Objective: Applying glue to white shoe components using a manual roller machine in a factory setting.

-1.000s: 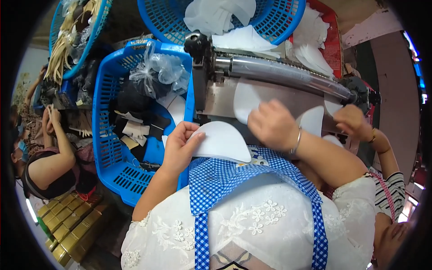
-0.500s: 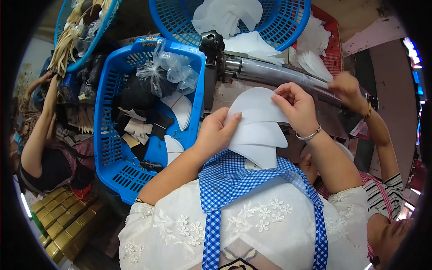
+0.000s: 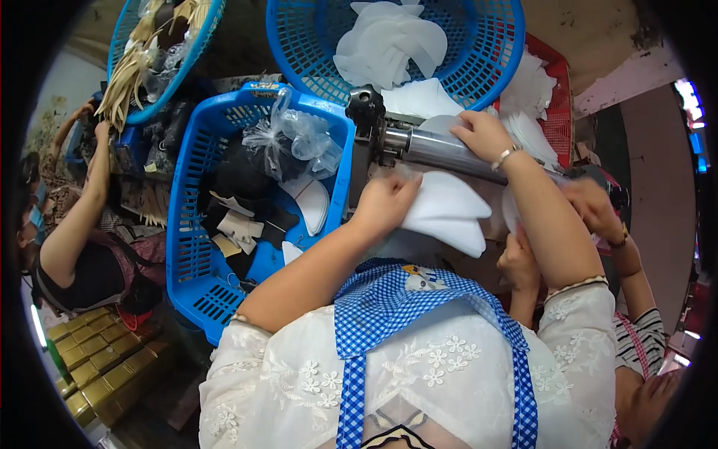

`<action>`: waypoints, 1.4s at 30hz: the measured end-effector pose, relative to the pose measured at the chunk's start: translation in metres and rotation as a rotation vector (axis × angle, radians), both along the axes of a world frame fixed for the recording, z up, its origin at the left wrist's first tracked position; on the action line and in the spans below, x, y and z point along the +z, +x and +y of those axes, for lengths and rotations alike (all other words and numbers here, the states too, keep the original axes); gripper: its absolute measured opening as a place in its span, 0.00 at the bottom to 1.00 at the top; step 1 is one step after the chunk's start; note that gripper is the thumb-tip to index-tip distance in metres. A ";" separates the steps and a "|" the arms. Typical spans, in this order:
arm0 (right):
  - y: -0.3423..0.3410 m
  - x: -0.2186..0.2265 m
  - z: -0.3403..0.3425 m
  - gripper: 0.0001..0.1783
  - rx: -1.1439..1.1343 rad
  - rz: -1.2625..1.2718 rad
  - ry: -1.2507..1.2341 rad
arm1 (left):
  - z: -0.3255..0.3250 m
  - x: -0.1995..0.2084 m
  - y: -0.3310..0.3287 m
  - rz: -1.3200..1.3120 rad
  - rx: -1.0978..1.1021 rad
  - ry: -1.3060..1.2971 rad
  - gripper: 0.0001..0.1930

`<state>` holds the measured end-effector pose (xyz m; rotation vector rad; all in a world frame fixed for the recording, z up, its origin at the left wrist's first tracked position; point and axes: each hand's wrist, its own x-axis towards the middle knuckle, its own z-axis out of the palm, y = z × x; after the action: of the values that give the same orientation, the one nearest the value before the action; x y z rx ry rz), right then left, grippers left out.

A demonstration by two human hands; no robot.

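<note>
My left hand point(image 3: 387, 200) is closed on a small stack of white curved pieces point(image 3: 447, 213), fanned out above my lap. Their material looks thin and smooth, though I cannot tell what it is. Farther off, my right hand point(image 3: 485, 138) pinches the edge of a single white curved piece point(image 3: 441, 126) at the far side of a shiny metal roller point(image 3: 452, 153). The roller hides part of that piece. A black knob point(image 3: 365, 103) tops the machine at the roller's left end.
A blue basket point(image 3: 187, 224) with scraps and plastic bags stands left. Behind the roller are a round blue basket point(image 3: 288, 56) of white pieces and a red crate point(image 3: 562, 97). A co-worker's hands point(image 3: 594, 209) work at right. Another person's arm point(image 3: 78, 224) is far left.
My right hand has left the stack and moved away from me to the roller with one white piece. My left hand keeps the other pieces, now tilted. The co-worker's hand has come nearer me.
</note>
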<state>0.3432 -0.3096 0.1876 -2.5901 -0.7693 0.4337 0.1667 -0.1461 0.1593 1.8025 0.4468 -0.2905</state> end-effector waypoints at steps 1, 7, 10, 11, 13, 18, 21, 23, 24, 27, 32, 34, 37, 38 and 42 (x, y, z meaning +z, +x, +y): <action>-0.010 0.004 -0.007 0.11 0.072 -0.171 0.130 | 0.006 -0.007 -0.016 -0.075 -0.062 0.006 0.21; -0.118 0.038 -0.020 0.08 0.677 -0.667 0.121 | 0.039 0.008 -0.100 -0.118 0.020 -0.256 0.13; -0.120 0.012 -0.020 0.09 0.568 -0.748 -0.016 | 0.046 0.020 -0.114 -0.004 0.154 -0.339 0.10; -0.104 0.004 -0.018 0.09 0.476 -0.768 -0.066 | 0.049 0.022 -0.120 -0.003 0.156 -0.339 0.10; -0.099 -0.003 -0.013 0.10 0.401 -0.760 0.003 | 0.058 0.023 -0.133 -0.115 0.241 -0.321 0.08; -0.192 -0.006 0.024 0.16 0.334 0.026 0.336 | 0.100 0.039 -0.175 -0.264 0.623 -0.254 0.07; -0.202 -0.063 0.054 0.19 -0.079 0.918 0.325 | 0.114 0.043 -0.194 -0.316 0.775 -0.281 0.09; -0.201 -0.072 0.073 0.21 -0.445 1.489 0.308 | 0.115 0.040 -0.205 -0.331 0.827 -0.295 0.10; -0.203 -0.070 0.081 0.21 -0.558 1.520 0.524 | 0.114 0.039 -0.209 -0.319 0.830 -0.311 0.10; -0.210 -0.077 0.097 0.21 -0.662 1.492 0.788 | 0.111 0.024 -0.225 -0.295 0.805 -0.353 0.09; -0.220 -0.075 0.107 0.22 -0.700 1.391 0.743 | 0.101 0.022 -0.237 -0.260 0.844 -0.355 0.08; -0.213 -0.077 0.108 0.19 -0.727 1.436 0.750 | 0.099 0.021 -0.230 -0.263 0.818 -0.371 0.09; -0.212 -0.093 0.104 0.13 -0.618 1.536 0.820 | 0.091 0.031 -0.218 -0.267 0.792 -0.361 0.09; -0.212 -0.096 0.104 0.12 -0.570 1.557 0.856 | 0.088 0.034 -0.214 -0.278 0.791 -0.336 0.10; -0.212 -0.111 0.104 0.10 -0.498 1.599 0.911 | 0.085 0.027 -0.212 -0.284 0.723 -0.325 0.13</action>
<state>0.1312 -0.2059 0.0761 -0.9157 0.2563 1.2791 -0.0455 -0.0611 0.1859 1.2403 0.7608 0.3731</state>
